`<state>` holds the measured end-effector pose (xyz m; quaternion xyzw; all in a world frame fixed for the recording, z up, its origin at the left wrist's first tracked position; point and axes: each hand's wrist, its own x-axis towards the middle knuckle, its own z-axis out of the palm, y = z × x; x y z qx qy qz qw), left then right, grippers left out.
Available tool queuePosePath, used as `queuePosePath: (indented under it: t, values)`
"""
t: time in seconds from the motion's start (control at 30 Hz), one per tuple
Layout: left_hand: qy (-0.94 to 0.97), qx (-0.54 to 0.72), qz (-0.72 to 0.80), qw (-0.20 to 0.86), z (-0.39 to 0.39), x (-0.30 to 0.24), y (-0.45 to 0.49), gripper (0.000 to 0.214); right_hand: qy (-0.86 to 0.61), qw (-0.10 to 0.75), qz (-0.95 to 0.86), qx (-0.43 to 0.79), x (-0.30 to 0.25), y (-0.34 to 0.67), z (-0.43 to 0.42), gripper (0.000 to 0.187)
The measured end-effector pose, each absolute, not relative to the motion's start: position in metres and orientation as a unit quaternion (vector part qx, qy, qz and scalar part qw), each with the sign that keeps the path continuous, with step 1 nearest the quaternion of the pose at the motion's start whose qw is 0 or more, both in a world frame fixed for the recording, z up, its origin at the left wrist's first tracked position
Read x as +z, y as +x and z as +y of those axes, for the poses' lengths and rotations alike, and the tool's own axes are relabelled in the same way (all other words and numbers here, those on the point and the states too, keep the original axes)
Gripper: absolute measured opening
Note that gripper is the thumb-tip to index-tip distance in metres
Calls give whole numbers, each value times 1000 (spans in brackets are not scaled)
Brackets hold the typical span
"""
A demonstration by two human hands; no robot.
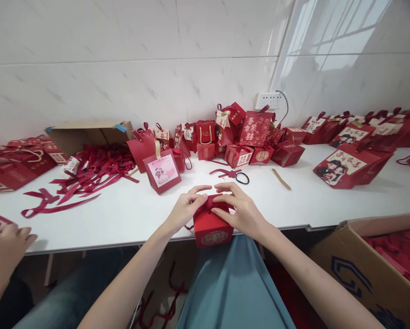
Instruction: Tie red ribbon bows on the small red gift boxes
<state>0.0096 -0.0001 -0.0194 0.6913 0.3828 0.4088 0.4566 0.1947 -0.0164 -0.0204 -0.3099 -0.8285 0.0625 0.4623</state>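
Note:
A small red gift box (213, 228) with a round gold emblem on its front sits at the table's front edge, close to my body. Dark red ribbon (209, 203) is gathered in a knot on its top. My left hand (187, 205) pinches the ribbon from the left, thumb against the knot. From the right, my right hand (241, 208) has its fingers closed around the ribbon's other side. Parts of the bow are hidden by my fingers. Just beyond my hands lie a loose ribbon piece (225, 173) and a black hair tie (242, 178).
Finished-looking red boxes (256, 130) are piled along the wall, with more (350, 167) at right. Loose ribbons (102, 167) spill from a cardboard box (88, 132) at left. Another person's hand (6, 242) is at far left. A large carton (345, 265) stands at lower right.

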Motion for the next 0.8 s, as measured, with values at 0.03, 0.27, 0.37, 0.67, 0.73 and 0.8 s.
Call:
queuePosePath:
  t: [0.03, 0.27, 0.37, 0.67, 0.73, 0.8]
  values:
    - [693, 409, 376, 460, 0, -19, 9, 35, -308, 462, -830, 58, -20, 194, -16, 7]
    - [701, 407, 370, 454, 3, -18, 7, 38, -278, 460, -843, 2, -18, 189, -18, 14]
    - [704, 411, 380, 437, 5, -17, 5, 37, -277, 461, -843, -2, -17, 192, -19, 15]
    - [723, 412, 476, 284, -24, -10, -10, 30, -272, 423, -864, -15, -15, 223, -22, 23]
    - [711, 430, 495, 255, -36, -12, -5, 27, -270, 408, -871, -35, -16, 226, -23, 25]
    - [691, 446, 508, 256, -46, -16, 3, 24, -268, 400, -875, -54, -17, 227, -23, 27]
